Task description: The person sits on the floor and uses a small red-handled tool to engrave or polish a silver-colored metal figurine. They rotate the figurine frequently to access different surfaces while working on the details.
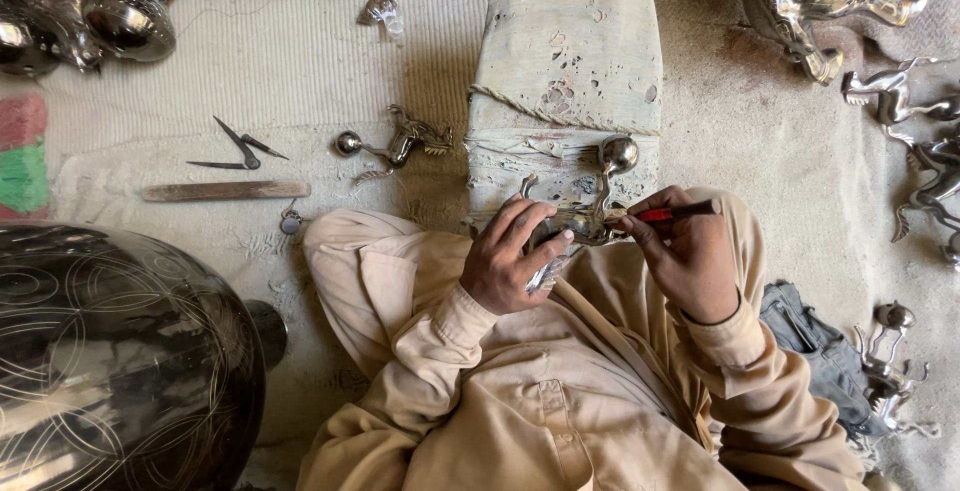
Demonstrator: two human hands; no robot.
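metal figurine (590, 206): glossy | wooden block (570, 61): rough, matt | cloth mat (280, 61): ribbed

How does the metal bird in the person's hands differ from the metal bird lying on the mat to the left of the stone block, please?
The held bird is gripped by the left hand against the stone block, while the right hand puts a red-handled tool to it; the loose bird lies untouched on the mat. The held bird's round head points up; the loose one's points left. Both are shiny metal with a ball-shaped head.
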